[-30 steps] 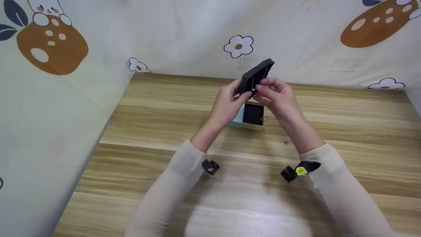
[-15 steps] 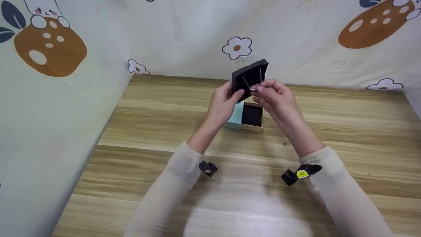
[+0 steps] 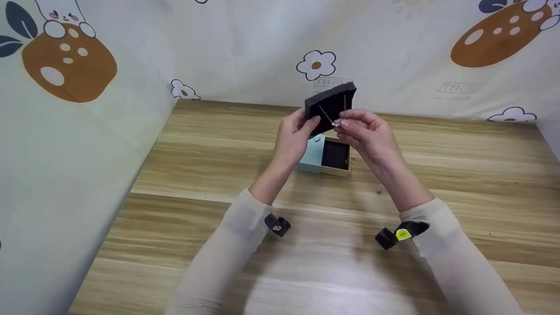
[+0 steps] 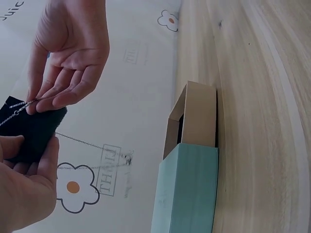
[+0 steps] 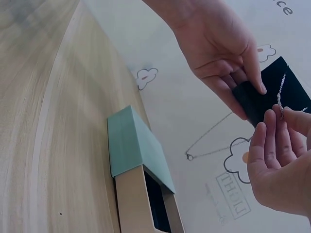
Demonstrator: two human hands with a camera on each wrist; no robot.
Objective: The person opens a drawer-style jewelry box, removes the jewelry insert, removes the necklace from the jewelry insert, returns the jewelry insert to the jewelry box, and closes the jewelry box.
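My left hand [image 3: 292, 135] grips the left edge of a black jewellery-box insert [image 3: 326, 103], thumb on its face, tilted up above the table. A thin silver necklace [image 5: 282, 85] runs in a V across the dark face. At the low point of that V, my right hand [image 3: 369, 133] pinches the necklace's small shiny pendant between thumb and fingers. Behind the insert, a loop of the chain [image 4: 82, 141] hangs down with its clasp [image 5: 189, 157] at the bottom. Below both hands, a teal-sleeved jewellery box [image 3: 311, 159] stands on the table.
The box's tan drawer [image 3: 336, 172] is slid partly out to the right, with black lining [image 3: 336, 153] inside. A wooden table [image 3: 183, 175] spreads around it. Patterned cloth [image 3: 245, 52] covers the wall behind and to the left.
The insert has turned its face towards the head camera and shifted slightly left and down, so more of the necklace shows. My right hand has dropped a little, still pinching the pendant.
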